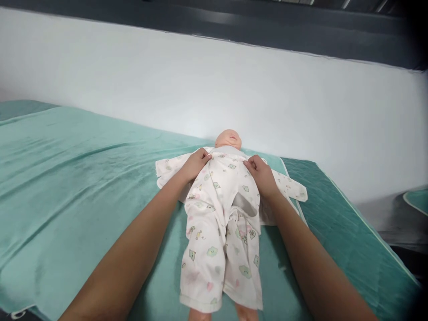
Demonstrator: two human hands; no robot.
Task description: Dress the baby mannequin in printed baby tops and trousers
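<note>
A baby doll (228, 139) lies on its back, head toward the wall, feet toward me. White printed baby pants (214, 209) cover its legs and reach up over its chest, with a gap showing near the crotch. Under its upper body spreads a matching printed shirt (290, 186), sleeves out to both sides. My left hand (198, 162) pinches the pants' waistband at its left end. At the right end of that waistband, my right hand (261, 171) is closed on the fabric with bent fingers. Only the doll's lower shins show below the cuffs.
A light green sheet (83, 187) with wrinkles covers the surface under the doll. On the right lies a darker green quilted mat (347, 240). Behind the doll's head rises a white wall (207, 84), with a dark band along its top.
</note>
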